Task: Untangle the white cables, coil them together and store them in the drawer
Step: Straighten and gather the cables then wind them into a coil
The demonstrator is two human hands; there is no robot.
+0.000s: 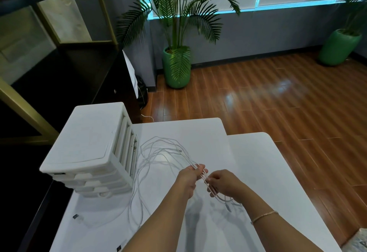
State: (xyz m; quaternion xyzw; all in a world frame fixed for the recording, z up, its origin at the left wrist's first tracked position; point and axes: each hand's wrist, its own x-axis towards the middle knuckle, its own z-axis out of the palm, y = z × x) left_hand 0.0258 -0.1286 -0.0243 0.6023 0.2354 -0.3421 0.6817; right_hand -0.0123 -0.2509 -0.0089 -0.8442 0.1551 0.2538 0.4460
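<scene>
Several white cables (156, 152) lie in loose loops on the white table (258, 162), running from beside the drawer unit to my hands. My left hand (190, 178) grips a bundle of the strands near its fingertips. My right hand (224, 184) pinches the same strands just to the right, and their ends with a plug (228, 206) hang below it. The white plastic drawer unit (89, 148) stands on the table's left side. Its drawers look pushed in.
A small dark item (75, 216) lies on the table near the front left. A black shelf with gold trim (59, 53) stands to the left. Two potted palms in green pots (176, 68) stand on the wooden floor (278, 96) beyond the table.
</scene>
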